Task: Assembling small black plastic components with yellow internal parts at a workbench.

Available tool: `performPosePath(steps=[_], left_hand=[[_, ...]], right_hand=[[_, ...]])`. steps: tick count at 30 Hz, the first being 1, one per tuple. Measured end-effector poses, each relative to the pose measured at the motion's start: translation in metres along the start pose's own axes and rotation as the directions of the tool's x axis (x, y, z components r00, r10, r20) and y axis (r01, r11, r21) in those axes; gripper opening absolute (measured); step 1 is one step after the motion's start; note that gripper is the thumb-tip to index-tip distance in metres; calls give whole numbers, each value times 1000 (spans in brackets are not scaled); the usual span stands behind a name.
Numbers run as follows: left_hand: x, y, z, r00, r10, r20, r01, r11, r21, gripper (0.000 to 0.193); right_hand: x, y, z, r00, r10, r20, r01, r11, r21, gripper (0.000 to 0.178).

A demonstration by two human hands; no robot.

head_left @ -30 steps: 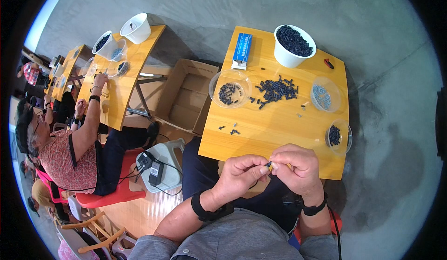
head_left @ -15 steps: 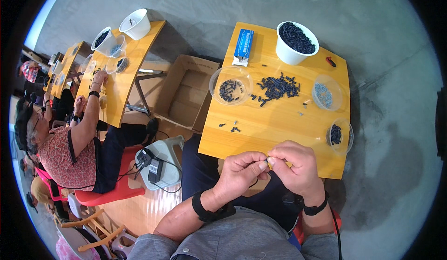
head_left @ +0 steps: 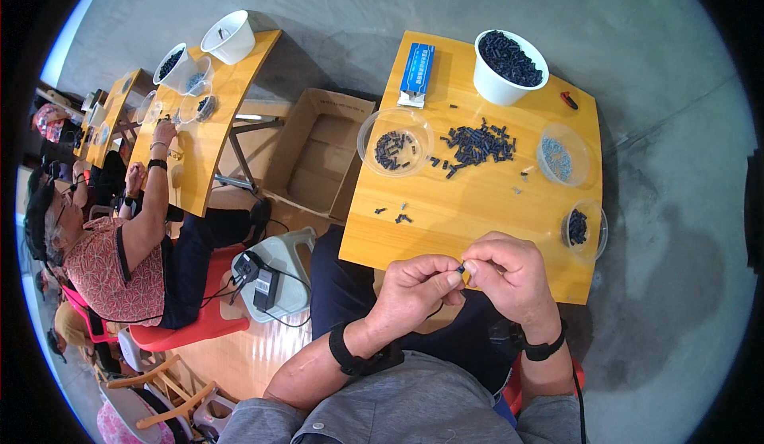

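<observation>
My left hand pinches a small black plastic piece between thumb and forefinger, just beyond the table's near edge. My right hand meets it from the other side, thumb and forefinger pressed together at the piece's end; whatever they grip is hidden. On the table ahead lies a loose pile of short black pieces. More of them sit in a clear round tub to the left and a small clear cup at the right. Another clear tub contains small silvery screws.
A white bucket full of black pieces and a blue box stand at the table's far side, with a red-and-black tool nearby. An open cardboard box is on the floor. At left, another person works at a neighbouring table.
My right hand has shifted slightly up and to the right, and the black piece shows a little more between my fingertips. The view has moved slightly.
</observation>
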State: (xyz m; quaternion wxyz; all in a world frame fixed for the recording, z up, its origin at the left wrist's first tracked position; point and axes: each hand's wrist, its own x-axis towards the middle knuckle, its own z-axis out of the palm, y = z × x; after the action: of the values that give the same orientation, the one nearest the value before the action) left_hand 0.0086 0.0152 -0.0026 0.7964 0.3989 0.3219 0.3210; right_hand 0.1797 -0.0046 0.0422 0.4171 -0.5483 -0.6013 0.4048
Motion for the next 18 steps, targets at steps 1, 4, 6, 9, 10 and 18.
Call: performPosePath(steps=[1, 4, 6, 9, 10, 18], left_hand=[[0, 0, 0, 1000, -1, 0, 1, 1000, 0, 11], [0, 0, 0, 1000, -15, -3, 15, 999, -31, 11], [0, 1, 0, 999, -44, 10, 44, 997, -59, 11], [-1, 3, 1, 999, -39, 26, 40, 999, -34, 11], [-1, 4, 1, 999, -39, 29, 40, 999, -34, 11], [1, 5, 0, 996, 35, 78, -39, 998, 58, 12]], right_hand=[[0, 0, 0, 1000, 1, 0, -1, 1000, 1, 4], [0, -1, 0, 1000, -15, 13, 16, 1000, -23, 5], [1, -3, 1, 997, -73, 12, 74, 994, -78, 5], [0, -3, 0, 996, -88, 4, 88, 993, -82, 5], [-1, -3, -1, 996, -88, 3, 88, 993, -83, 5], [-4, -1, -4, 997, 77, 22, -79, 990, 116, 7]])
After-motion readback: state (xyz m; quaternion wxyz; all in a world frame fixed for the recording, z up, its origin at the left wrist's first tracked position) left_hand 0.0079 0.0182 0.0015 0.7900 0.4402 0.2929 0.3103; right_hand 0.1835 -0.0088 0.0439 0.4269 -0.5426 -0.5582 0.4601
